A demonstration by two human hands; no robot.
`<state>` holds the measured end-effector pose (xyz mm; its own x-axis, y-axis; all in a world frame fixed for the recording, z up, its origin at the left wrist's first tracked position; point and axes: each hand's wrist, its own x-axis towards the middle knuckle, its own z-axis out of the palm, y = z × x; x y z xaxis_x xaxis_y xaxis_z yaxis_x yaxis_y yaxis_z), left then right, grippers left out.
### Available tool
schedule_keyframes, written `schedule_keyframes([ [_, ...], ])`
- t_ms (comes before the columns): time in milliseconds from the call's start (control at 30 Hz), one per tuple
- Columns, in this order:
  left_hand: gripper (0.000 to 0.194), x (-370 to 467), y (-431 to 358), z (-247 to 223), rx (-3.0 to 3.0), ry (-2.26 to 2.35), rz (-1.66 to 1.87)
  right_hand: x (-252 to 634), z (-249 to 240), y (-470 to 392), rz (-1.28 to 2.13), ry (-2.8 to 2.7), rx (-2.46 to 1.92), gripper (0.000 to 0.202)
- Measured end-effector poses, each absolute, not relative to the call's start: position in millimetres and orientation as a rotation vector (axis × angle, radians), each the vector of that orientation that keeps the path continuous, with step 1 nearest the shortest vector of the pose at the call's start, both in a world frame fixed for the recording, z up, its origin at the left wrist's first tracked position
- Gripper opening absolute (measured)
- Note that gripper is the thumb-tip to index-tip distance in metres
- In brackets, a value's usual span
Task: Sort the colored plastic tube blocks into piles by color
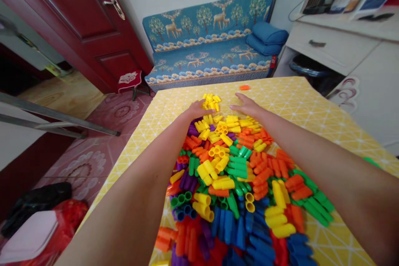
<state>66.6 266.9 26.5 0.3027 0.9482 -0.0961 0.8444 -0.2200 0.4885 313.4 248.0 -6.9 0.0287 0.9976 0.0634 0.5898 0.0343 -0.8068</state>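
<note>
A large heap of plastic tube-like pieces in yellow, orange, green, blue, purple and red [237, 168] covers the middle and near part of the table. My left hand [199, 110], fingers apart, is at the left edge of a small cluster of yellow pieces [212, 102] beyond the heap; whether it touches them is unclear. My right hand [245, 104] is to the right of that cluster, its fingers spread and nothing in them. One orange piece [244, 87] lies alone near the table's far edge, beyond my right hand.
The table has a yellow patterned cloth [311, 108]. Behind it stands a blue sofa [205, 50]; a white cabinet [336, 50] is at the right. A red stool [130, 80] and a red door [84, 20] are at the left. Bags [70, 216] lie at the lower left.
</note>
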Motion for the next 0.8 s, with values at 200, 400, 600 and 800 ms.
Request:
schedule_keyframes([
  [200,0.051,69.6,249.8,33.9,2.148,1.166,0.317,276.5,5.9,231.0,0.993,-1.904,-1.366,0.073],
  [400,0.038,62.0,207.5,66.6,2.309,0.939,0.126,257.8,34.4,194.2,1.129,-2.078,-1.203,0.048],
  [600,0.031,43.5,120.1,107.8,2.338,0.727,0.226,258.1,60.9,102.8,0.977,-2.175,-1.037,0.048],
  [800,0.033,0.8,58.6,121.9,2.31,0.83,0.389,292.4,68.9,53.5,0.894,-2.112,-1.105,0.035],
])
